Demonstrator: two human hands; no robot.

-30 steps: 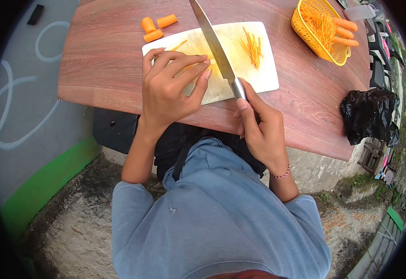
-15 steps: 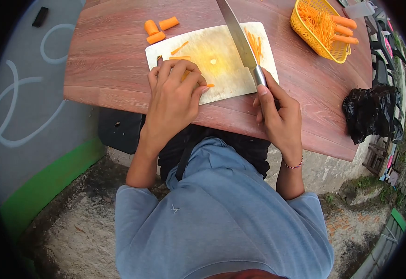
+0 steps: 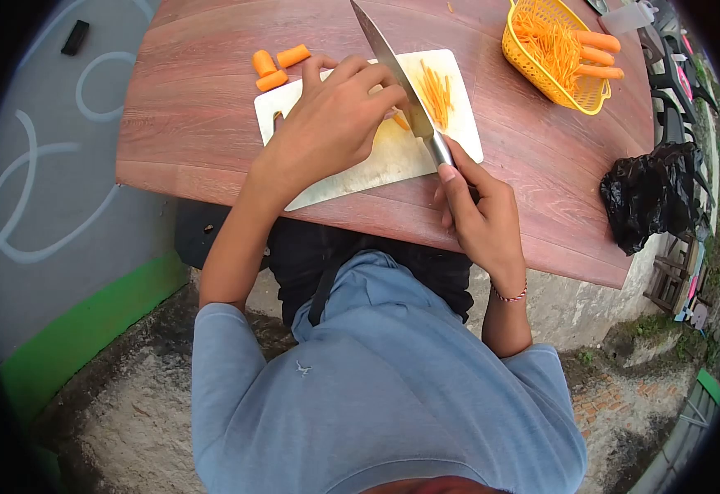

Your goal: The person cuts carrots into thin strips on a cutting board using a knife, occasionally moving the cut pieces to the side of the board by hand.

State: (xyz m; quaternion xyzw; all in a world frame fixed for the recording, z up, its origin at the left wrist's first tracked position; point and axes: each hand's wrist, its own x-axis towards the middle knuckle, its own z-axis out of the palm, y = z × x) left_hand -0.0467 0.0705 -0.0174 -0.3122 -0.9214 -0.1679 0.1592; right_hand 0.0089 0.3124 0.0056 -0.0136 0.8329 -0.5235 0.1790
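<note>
My right hand (image 3: 477,207) is wrapped round the silver handle of a large knife (image 3: 403,76), whose blade points up and to the left over the cutting board (image 3: 352,177). My left hand (image 3: 335,115) is over the board's left and middle part, fingers bent and fingertips near the blade. An orange carrot piece (image 3: 401,122) shows between those fingertips and the knife; whether the fingers grip it is hard to see. Thin carrot strips (image 3: 437,95) lie on the board right of the blade.
Short carrot chunks (image 3: 271,80) lie on the wooden table (image 3: 187,107) beyond the board's left corner. A yellow basket (image 3: 533,72) at the upper right holds shredded carrot and whole carrots (image 3: 597,56). A black plastic bag (image 3: 652,193) sits at the table's right edge.
My left hand has moved right and up across the board, close to the blade. The knife and my right hand have shifted slightly left. More carrot strips show right of the blade.
</note>
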